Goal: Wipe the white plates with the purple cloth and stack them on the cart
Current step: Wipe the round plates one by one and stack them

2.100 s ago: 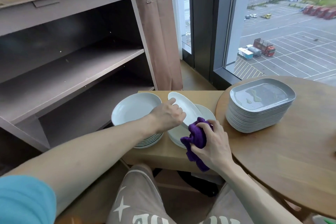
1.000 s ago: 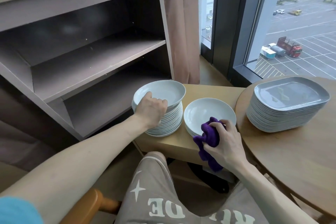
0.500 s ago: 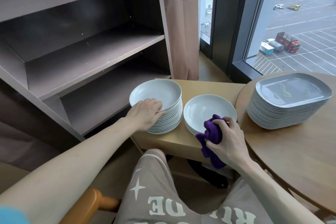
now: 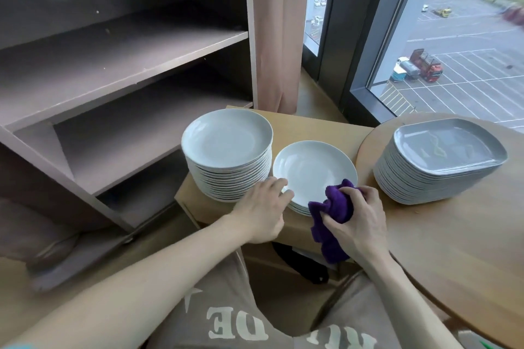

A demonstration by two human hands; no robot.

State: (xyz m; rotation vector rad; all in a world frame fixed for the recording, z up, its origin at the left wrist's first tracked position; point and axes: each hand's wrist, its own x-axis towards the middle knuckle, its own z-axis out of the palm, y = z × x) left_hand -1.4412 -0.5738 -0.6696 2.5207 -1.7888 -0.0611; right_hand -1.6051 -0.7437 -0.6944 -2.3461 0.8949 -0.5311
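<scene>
**Reaching for the top plate with the cloth held ready**

The left hand (image 4: 262, 208) is laid against the near rim of the top plate (image 4: 313, 170) of the low stack, its fingers touching the edge; whether the rim is already pinched cannot be told. The cloth (image 4: 333, 208) is bunched in the clenched right hand (image 4: 358, 224) and rests on the same plate's near right edge, with a tail hanging below the stand (image 4: 314, 125). The tall stack (image 4: 226, 147) stands just beside the low one, on its left, and the left hand lies close to its base. Grey trays (image 4: 445, 159) are piled on the round table (image 4: 459, 249) to the right. Open shelves (image 4: 127, 45) stand behind and to the left; whether these belong to the cart cannot be told.

Several risks are judged from this layout. A glazed plate lifted by one edge could slip from a shallow grip and strike the plates beneath. The tall stack could be nudged by the left wrist while the plate is raised, and shifted towards the stand's edge. The hanging cloth tail could be trapped under the plate.
</scene>
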